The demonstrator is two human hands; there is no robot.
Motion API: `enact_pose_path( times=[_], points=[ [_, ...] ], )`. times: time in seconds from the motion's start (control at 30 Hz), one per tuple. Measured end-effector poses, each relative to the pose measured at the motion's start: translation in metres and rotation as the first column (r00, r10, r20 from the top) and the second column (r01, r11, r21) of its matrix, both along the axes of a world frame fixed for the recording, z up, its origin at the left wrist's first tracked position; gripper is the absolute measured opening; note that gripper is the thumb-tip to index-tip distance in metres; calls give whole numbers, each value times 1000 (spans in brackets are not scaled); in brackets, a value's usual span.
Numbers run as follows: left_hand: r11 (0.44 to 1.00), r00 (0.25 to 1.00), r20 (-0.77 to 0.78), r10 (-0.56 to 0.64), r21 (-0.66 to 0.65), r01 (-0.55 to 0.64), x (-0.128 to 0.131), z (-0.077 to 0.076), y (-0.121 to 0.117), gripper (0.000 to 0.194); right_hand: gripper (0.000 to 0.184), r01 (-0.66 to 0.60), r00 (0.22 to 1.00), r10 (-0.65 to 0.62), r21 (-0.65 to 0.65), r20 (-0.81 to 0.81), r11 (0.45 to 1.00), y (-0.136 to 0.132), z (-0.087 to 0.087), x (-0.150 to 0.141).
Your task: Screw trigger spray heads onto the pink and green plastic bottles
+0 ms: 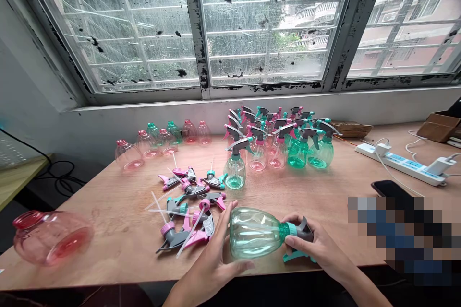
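Note:
A clear green spray bottle (254,233) lies sideways in the air above the table's front edge, its base to the left. A grey and teal trigger sprayer (302,232) sits at its neck. My right hand (315,244) is closed around this sprayer and the neck, thumb on the teal collar. Beside the bottle's base, my left hand (219,254) is open, fingers and thumb spread around it; whether they touch it I cannot tell. Several loose trigger sprayers (194,189), pink or teal with grey, lie in a pile left of my hands, their white tubes sticking out.
Several bottles with sprayers (277,148) stand at the back. Open-necked bottles (167,141) stand to their left. A large pink bottle (54,240) is at the front left. On the right are a power strip (399,163), a phone (392,189) and a brown box (437,127).

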State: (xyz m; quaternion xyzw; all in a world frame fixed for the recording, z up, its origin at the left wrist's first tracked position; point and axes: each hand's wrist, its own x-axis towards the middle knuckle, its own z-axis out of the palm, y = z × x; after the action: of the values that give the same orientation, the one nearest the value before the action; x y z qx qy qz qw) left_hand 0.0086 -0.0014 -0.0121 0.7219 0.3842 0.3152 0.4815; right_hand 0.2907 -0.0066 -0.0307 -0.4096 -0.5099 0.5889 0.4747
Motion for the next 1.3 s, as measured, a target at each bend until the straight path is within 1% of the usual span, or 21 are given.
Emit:
enact_pose_path(
  times=[0.1,0.17,0.2,0.23,0.3,0.33,0.37,0.47,0.57,0.63,0.7,0.73,0.8,0.87,0.93,1.03,1.13,1.3],
  points=[
    [998,1000,-3,6,56,-6,0,-3,0,93,36,-8,1000,8,3,7,1000,0,-1,1],
    [998,1000,14,1,63,-2,0,-3,0,88,36,-12,1000,12,4,11,1000,1,-1,2],
    [999,999,32,-6,47,4,1,-2,0,90,35,-16,1000,16,5,15,1000,1,-2,2],
    [1000,999,49,-11,22,10,1,-1,0,97,35,-22,1000,22,6,20,1000,1,-2,3],
    [999,997,72,-17,-31,20,2,1,-1,115,35,-40,999,40,6,27,999,1,-3,3],
    [999,997,79,-19,-49,23,2,2,-1,120,35,-47,999,47,5,27,999,1,-3,4],
    [998,997,81,-20,-60,25,2,3,-1,121,35,-53,998,53,2,25,999,1,-3,4],
    [997,995,100,-28,-75,35,1,4,-2,105,36,-53,998,53,2,20,999,1,-4,4],
    [994,991,126,-48,-88,59,1,4,-3,100,35,-29,1000,29,1,4,1000,0,-4,3],
    [997,992,115,-48,-60,56,2,3,-2,97,35,-12,1000,12,1,-6,1000,1,-3,2],
    [999,996,78,-40,2,40,1,1,-2,91,35,-4,1000,4,3,-11,1000,1,-3,1],
    [999,998,58,-32,30,30,1,0,-1,90,35,-3,1000,3,5,-13,1000,0,-3,1],
    [999,1000,21,-15,51,14,0,-2,-1,95,35,-7,1000,7,4,-19,1000,0,-3,1],
    [1000,1000,4,-6,23,6,-2,-4,0,104,35,-16,1000,16,3,-25,1000,0,-3,0],
    [1000,1000,7,-10,-24,11,-2,-4,0,107,35,-20,999,20,3,-28,1000,0,-2,0],
    [998,1000,21,-11,-56,12,-2,-2,0,101,35,-17,1000,17,6,-16,1000,0,-1,0],
    [999,1000,14,4,-32,-3,-1,1,0,98,33,-13,1000,13,11,7,1000,0,-1,1],
    [1000,999,48,-6,0,6,1,3,-2,89,33,0,1000,0,16,22,1000,1,-3,2]
  ],
)
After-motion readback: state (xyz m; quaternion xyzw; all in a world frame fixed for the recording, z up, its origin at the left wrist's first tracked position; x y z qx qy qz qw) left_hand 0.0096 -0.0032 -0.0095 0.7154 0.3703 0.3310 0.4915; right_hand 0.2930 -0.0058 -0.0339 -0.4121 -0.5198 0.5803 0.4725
